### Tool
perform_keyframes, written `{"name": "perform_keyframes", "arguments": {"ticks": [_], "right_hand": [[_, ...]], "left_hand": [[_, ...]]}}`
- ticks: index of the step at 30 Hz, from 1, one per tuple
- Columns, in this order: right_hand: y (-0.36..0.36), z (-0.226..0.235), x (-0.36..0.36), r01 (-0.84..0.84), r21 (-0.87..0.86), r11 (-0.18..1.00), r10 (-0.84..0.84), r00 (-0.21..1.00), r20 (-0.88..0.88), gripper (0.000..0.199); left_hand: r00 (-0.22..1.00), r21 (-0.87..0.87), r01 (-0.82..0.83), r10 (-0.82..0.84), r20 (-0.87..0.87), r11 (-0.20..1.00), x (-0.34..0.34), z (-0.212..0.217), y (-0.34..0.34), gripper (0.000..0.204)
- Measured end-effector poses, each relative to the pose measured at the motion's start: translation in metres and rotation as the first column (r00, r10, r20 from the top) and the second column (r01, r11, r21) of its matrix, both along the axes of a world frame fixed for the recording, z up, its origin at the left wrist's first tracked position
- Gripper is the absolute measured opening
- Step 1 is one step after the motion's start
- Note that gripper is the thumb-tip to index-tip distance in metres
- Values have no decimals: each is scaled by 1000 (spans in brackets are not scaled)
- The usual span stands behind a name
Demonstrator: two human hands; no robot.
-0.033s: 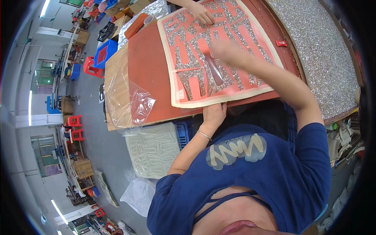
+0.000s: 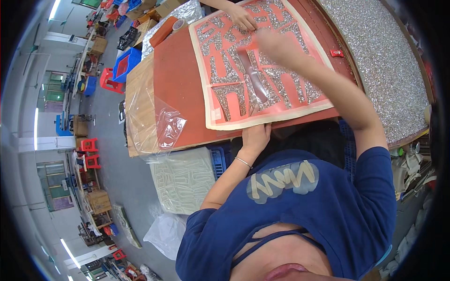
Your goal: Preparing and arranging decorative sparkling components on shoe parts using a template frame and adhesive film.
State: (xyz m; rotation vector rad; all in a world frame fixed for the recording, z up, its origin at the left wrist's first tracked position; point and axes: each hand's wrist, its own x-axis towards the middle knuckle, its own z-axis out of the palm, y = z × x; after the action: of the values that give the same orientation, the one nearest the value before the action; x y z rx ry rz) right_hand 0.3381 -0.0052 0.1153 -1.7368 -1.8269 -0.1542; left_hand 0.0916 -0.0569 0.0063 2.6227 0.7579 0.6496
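Note:
A large cream-edged sheet [image 2: 216,122] lies on the red table, its face covered with silver glitter and pink cut-out shapes. My right hand [image 2: 276,46], smeared by motion, is above the middle of the sheet, its fingers drawn together at the end of a strip of film. That strip [image 2: 255,84] looks glossy and partly see-through, running from the hand toward the sheet's front edge; its upper end looks pinkish. At the front edge my left hand [image 2: 256,138] is closed on the border, a finger on top and others hidden. Another person's hand [image 2: 243,19] touches the sheet's far part.
The red table [image 2: 180,93] has crumpled clear plastic [image 2: 157,122] at its left. A glitter-covered board [image 2: 389,70] stands at the right, with a small red packet [image 2: 336,53] beside the sheet. Blue crates [image 2: 126,64] and a red stool [image 2: 110,80] stand on the floor at left.
My right hand has moved slightly away from me and to the right. More of the glossy strip shows between it and the front edge. My left hand stays in place.

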Motion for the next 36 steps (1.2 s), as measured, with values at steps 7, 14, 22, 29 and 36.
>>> {"name": "perform_keyframes", "arguments": {"ticks": [7, 14, 22, 29, 36], "right_hand": [[-72, 53, 133, 269, 426, 864, -379, 904, 197, 19], [-143, -82, 133, 221, -53, 974, -205, 955, 215, 23], [-148, -114, -43, -45, -61, 997, 51, 993, 105, 46], [-130, -81, -32, -124, -406, 905, 134, 991, -4, 26], [-68, 27, 93, 478, -40, 877, -480, 877, -33, 15]], "left_hand": [[997, -69, -67, 66, -26, 995, -12, 1, 10, 27], [999, -22, -8, 7, -42, 1000, 17, 26, 10, 23], [970, -181, 239, -227, 84, 954, 48, 5, -24, 33], [966, -95, 253, -256, -31, 963, 38, 1, -28, 55], [916, 89, 337, -305, -262, 937, 10, 9, -24, 65]]}}
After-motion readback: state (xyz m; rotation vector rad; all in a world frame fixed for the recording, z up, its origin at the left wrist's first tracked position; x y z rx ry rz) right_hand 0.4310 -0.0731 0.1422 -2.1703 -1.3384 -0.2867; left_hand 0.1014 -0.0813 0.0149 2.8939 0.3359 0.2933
